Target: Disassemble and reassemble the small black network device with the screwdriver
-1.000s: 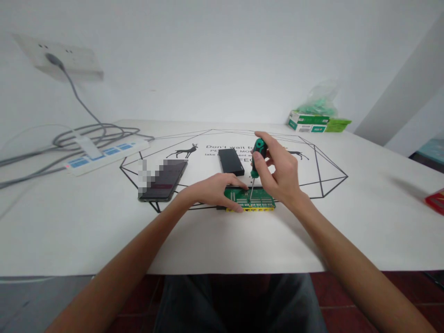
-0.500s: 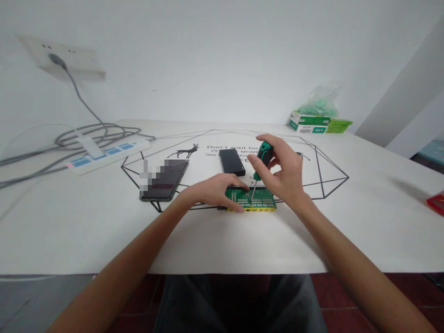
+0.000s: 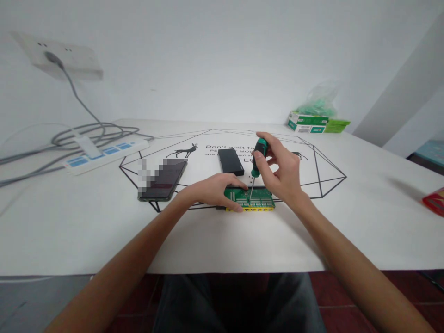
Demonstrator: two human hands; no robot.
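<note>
A green circuit board [image 3: 258,200] with a yellow front edge lies flat on the white table [image 3: 104,231]. My left hand [image 3: 215,190] rests on its left end, thumb at the front edge and fingers on the back edge, pinning it. My right hand [image 3: 282,173] grips a green-handled screwdriver [image 3: 257,155] nearly upright, its thin shaft tip touching the middle of the board.
A black flat case [image 3: 230,161] lies just behind the board. A dark phone [image 3: 163,180] sits to the left. A white power strip [image 3: 104,155] with grey cables is far left. Green boxes [image 3: 314,124] stand at the back right, a red object [image 3: 434,201] at the right edge.
The screwdriver handle tilted right half a second ago and has come back closer to upright, with my right fingers shifting on it. My left hand stays on the board.
</note>
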